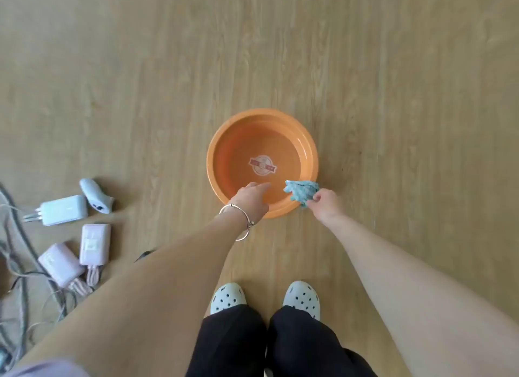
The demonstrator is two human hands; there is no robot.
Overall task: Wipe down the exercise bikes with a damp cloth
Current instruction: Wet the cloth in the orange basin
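An orange plastic basin [224, 140] stands on the wooden floor in front of my feet, with a round label on its bottom. My right hand [327, 205] pinches a crumpled teal cloth [302, 191] over the basin's near right rim. My left hand [251, 198], a thin bracelet on its wrist, reaches over the near rim with fingers loosely extended and holds nothing. No exercise bike is in view.
At the left on the floor lie a white power bank [64, 209], a white handheld device [94, 195], two pink power banks [94, 243] and tangled cables [19, 264]. My feet in pale perforated clogs [229, 296] stand just behind the basin.
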